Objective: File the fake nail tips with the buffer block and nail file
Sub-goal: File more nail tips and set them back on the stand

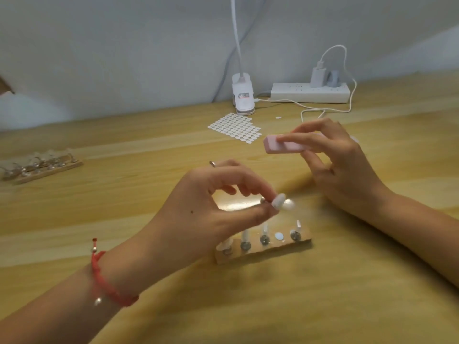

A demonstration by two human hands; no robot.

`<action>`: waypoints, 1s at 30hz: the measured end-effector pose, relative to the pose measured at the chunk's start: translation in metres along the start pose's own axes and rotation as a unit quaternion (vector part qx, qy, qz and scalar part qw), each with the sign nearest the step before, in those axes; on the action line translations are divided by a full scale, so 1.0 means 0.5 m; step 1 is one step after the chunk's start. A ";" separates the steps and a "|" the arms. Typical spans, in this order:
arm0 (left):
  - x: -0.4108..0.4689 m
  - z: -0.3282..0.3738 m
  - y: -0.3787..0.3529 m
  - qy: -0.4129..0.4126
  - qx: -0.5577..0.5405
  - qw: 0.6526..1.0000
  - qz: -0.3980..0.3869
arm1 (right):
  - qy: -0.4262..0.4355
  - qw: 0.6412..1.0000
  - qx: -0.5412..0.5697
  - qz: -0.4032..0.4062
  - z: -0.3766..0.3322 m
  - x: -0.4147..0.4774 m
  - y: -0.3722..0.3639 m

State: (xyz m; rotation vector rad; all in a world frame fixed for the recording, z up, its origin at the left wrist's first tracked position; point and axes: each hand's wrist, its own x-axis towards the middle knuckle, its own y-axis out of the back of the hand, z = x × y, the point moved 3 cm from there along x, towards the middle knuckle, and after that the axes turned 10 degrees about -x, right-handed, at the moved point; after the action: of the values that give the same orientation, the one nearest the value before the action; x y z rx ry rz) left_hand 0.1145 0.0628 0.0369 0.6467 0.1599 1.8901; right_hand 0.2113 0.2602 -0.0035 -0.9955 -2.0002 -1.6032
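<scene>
My left hand (211,207) pinches a white fake nail tip (278,201) on its small metal-based stand, held just above the table. My right hand (340,165) grips a pink buffer block (285,145) between thumb and fingers, raised up and to the right of the nail tip, apart from it. Below my left hand lies a wooden holder strip (263,249) with several upright nail tips on round metal bases and one bare white sticker dot (279,236). No nail file is visible.
A sheet of white adhesive dots (236,127) lies mid-table. A second wooden strip with clear tips (42,167) sits at the far left. A clip lamp base (243,95), a power strip (310,93) and a white cable (323,110) line the back edge by the wall.
</scene>
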 end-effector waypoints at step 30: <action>0.018 0.013 -0.095 -0.075 0.347 0.932 -0.067 | -0.007 1.000 -0.002 -0.031 -0.012 -0.003 -0.002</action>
State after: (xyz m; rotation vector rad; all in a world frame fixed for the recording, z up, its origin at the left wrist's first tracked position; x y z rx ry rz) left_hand 0.1543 0.0889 0.0266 1.2161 0.7777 1.6229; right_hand 0.2109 0.2539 -0.0034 -0.9577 -2.0551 -1.6378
